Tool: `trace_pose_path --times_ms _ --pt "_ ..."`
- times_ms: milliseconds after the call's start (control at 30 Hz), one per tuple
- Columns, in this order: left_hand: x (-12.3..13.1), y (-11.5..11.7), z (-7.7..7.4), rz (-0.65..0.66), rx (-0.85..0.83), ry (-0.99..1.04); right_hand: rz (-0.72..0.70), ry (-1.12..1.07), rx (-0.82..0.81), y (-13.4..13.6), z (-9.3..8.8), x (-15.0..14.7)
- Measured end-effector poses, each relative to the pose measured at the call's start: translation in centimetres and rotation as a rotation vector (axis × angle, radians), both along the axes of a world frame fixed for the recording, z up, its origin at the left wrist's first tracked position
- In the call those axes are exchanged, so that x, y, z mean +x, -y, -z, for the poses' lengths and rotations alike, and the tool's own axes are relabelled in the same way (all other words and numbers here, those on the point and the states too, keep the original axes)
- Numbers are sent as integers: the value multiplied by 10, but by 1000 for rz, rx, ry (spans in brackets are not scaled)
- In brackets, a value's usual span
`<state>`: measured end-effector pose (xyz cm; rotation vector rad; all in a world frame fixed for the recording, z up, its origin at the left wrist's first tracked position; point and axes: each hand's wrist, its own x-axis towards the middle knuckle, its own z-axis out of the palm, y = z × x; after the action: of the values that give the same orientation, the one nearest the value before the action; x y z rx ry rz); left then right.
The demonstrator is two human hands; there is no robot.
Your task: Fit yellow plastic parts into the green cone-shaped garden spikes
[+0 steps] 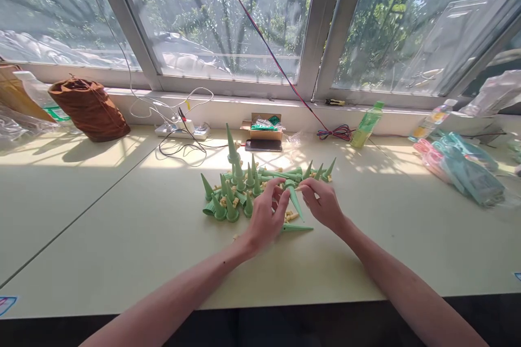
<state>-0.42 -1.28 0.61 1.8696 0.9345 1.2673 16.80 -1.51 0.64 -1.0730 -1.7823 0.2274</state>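
Observation:
My left hand (268, 211) is closed on a green plastic cone (296, 206), gripping it near its wide base while the narrow tip slants down toward me. Close to that base, my right hand (324, 200) pinches a small pale-yellow piece (298, 189), mostly covered by the fingers. Around and behind my hands lies a pile of similar green cones (232, 211), several upright and others on their sides. Small pale-yellow pieces (290, 216) are scattered among them. Another green cone (299, 228) lies flat below my hands, its wide end hidden by my left hand.
Behind the pile are a phone (264, 145) and a small cardboard box (265, 134). A power strip (183, 131) with cables and a brown bag (90, 109) stand left. To the right are a green bottle (367, 124), coiled wire (336, 133) and plastic-wrapped bundles (468, 168).

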Motion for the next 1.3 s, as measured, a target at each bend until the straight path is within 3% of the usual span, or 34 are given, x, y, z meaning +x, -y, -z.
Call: trace_pose_path --times_ms 933,1300 --pt "-2 -6 14 -26 382 -131 40 115 71 -5 5 4" --pt "-1 -1 2 -43 192 -50 88 -125 81 -2 4 2"
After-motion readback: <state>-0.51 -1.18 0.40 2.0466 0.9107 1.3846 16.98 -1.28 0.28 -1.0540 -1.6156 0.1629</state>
